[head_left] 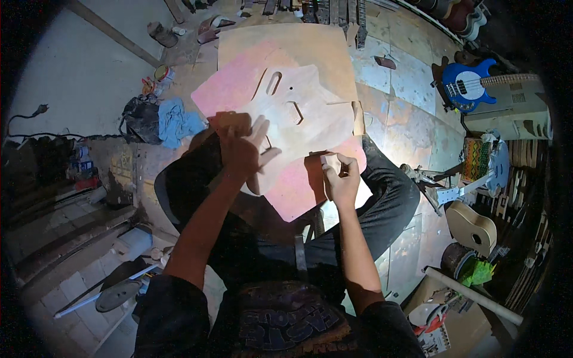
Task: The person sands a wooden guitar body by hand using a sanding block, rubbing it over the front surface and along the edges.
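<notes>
A pale wooden guitar body [316,143] with several cut-out slots and a small hole lies on a pink-dusted sheet [289,200] over my lap. My left hand [248,149] rests on the body's left side, fingers spread. Close to its lower right edge, my right hand [342,182] grips a small pale block [329,162] between thumb and fingers. The block's underside is hidden, so I cannot tell whether it touches the body.
A tan board [286,42] lies beyond the body. A blue cloth [176,122] and a black bag [142,118] sit at left. On the right are a blue electric bass [471,86], an unfinished acoustic guitar body [468,224] and a long tube [474,293].
</notes>
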### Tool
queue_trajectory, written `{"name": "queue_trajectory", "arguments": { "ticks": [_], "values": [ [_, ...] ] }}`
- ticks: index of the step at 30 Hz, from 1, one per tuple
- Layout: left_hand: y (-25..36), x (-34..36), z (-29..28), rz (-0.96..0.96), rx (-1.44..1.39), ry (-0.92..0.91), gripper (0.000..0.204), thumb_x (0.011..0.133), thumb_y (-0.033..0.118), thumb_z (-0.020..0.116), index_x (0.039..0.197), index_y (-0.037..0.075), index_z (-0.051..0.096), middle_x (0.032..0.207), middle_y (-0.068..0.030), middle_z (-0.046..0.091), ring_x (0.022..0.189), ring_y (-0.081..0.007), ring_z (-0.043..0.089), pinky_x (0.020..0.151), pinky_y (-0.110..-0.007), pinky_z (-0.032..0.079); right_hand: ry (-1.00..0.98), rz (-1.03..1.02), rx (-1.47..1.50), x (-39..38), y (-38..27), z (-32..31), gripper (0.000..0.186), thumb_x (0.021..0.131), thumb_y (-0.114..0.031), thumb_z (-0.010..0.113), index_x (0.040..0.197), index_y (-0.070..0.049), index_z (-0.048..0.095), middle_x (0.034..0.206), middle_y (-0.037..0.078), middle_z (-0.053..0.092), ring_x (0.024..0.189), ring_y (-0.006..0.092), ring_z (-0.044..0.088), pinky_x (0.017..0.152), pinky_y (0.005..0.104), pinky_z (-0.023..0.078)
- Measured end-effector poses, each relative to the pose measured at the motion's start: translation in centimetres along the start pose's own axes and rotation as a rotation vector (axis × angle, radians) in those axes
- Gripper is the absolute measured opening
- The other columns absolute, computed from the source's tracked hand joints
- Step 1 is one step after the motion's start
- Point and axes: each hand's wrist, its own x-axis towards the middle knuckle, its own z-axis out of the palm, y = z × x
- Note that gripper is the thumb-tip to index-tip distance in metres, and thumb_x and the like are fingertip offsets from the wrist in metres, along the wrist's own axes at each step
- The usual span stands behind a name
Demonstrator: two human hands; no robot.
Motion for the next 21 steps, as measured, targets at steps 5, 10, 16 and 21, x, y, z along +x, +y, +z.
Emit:
{"name": "queue_trajectory", "arguments": {
  "ticks": [5,10,16,21],
  "values": [
    [2.7,0.5,0.6,-0.209,-0.056,-0.158,0.102,0.086,0.076,0.065,0.159,0.006,0.047,0.165,-0.0143,0.046,0.153,-0.0370,0.040,0.125,-0.060,0.022,0.003,-0.047,-0.137,0.4,1.7,-0.3,0.041,0.080,-0.006,0.086,0.113,0.005,0.065,0.110,0.017,0.066,0.106,0.0273,0.064,0.099,0.0374,0.050],
    [4.4,-1.4,0.4,0.088,0.041,-0.097,0.103,0.086,0.077,0.062,0.159,0.007,0.047,0.168,-0.0132,0.041,0.158,-0.0404,0.028,0.126,-0.061,0.019,-0.014,-0.060,-0.127,0.7,2.6,0.5,0.042,0.080,-0.007,0.086,0.113,0.005,0.065,0.111,0.018,0.067,0.105,0.0281,0.065,0.098,0.0378,0.051],
    [2.7,0.4,0.5,-0.115,-0.029,-0.050,0.100,0.089,0.068,0.067,0.160,0.002,0.043,0.170,-0.0187,0.035,0.160,-0.0469,0.017,0.128,-0.067,0.014,-0.034,-0.096,-0.192,0.7,2.7,0.8,0.042,0.080,-0.008,0.086,0.113,0.005,0.065,0.110,0.017,0.066,0.104,0.0280,0.065,0.096,0.0380,0.051],
    [5.9,0.9,0.3,-0.162,0.132,-0.002,0.103,0.083,0.079,0.062,0.156,0.007,0.051,0.165,-0.0110,0.046,0.157,-0.0391,0.030,0.125,-0.061,0.019,-0.022,-0.079,-0.182,0.9,3.0,0.3,0.042,0.080,-0.008,0.086,0.113,0.006,0.065,0.110,0.017,0.066,0.104,0.0271,0.064,0.096,0.0375,0.051]
  ]
}}
